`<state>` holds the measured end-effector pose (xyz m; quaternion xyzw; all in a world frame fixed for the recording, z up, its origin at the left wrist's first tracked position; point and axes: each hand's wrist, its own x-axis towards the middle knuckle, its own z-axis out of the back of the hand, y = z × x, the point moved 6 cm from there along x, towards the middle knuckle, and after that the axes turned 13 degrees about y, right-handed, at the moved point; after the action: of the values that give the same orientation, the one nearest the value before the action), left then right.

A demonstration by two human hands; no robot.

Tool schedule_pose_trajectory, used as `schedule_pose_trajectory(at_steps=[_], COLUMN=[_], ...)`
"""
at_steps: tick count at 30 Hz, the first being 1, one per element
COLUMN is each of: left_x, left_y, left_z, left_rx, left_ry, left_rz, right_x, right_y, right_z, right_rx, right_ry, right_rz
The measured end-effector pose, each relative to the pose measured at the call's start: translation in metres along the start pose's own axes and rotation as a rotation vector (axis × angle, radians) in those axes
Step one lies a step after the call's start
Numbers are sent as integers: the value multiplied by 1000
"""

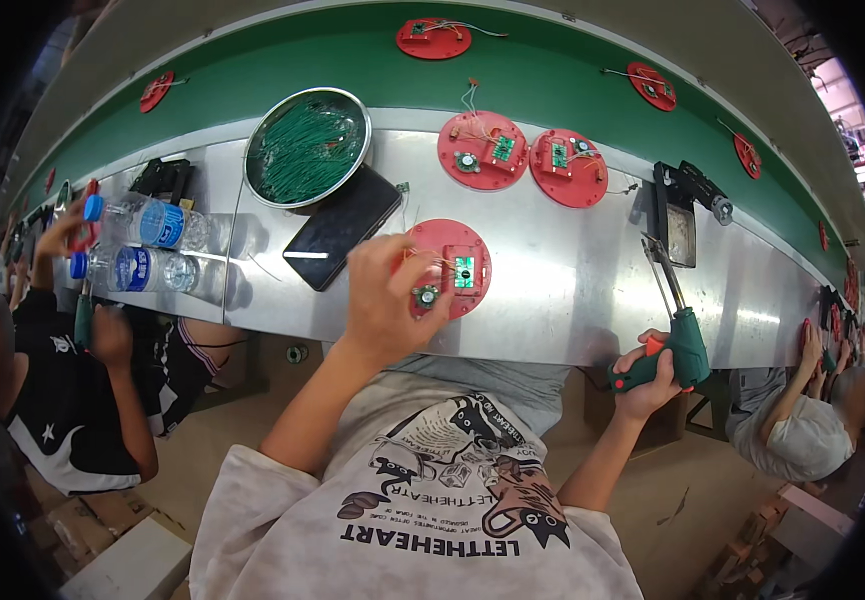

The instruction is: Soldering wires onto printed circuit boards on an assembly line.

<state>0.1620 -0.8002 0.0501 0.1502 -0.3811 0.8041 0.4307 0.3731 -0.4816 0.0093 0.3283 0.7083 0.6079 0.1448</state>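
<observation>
At the middle of the frame, I have the round red disc on the counter, just right of my left grip, the nearer of the two, whose fingers overlap the disc's left edge. That thumb and those fingers are curled toward each other; whether they pinch anything, I cannot tell. My right grip, toward the lower right, is clamped around the handle of a green soldering gun. Its long axis leans up and slightly left, the tip well apart from the disc, to its right.
</observation>
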Motion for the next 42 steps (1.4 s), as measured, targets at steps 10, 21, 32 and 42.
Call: schedule_pose_trajectory(at_steps=[10, 21, 32, 42], left_x=[78, 358, 432, 278], left_y=[-5, 61, -17, -56], left_z=[-25, -267, -451, -178], left_rx=[13, 622, 102, -238], left_ry=[635, 438, 800, 643], left_rz=[-37, 141, 98, -309], right_x=[2, -9, -6, 8], right_y=[-22, -26, -25, -18], right_z=[33, 45, 44, 38], right_rx=[157, 183, 141, 92], right_ry=[-168, -267, -786, -745], right_rz=[66, 139, 72, 172])
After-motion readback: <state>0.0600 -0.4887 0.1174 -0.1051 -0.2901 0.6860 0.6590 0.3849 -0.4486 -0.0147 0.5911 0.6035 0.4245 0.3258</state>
